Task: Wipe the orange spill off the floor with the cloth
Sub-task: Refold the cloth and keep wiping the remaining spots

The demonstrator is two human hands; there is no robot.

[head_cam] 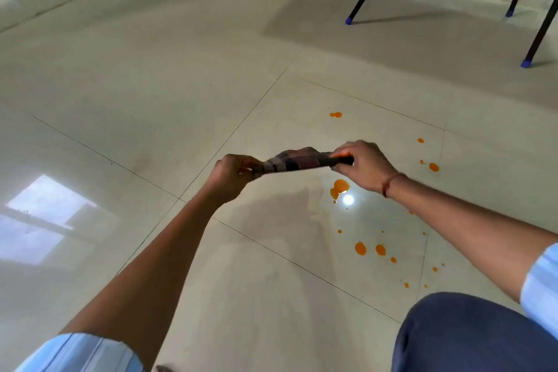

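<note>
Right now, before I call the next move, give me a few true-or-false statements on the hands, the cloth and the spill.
1. The left hand and the right hand both grip the cloth, one at each end. True.
2. The cloth lies flat over the spill. False: it is stretched between the hands, off the floor.
3. The orange spill is one puddle. False: it is many scattered drops, the largest near the right hand.
4. The black legs at the far right have red tips. False: the tips are blue.
5. Orange drops lie unwiped on the tiles. True.
</note>
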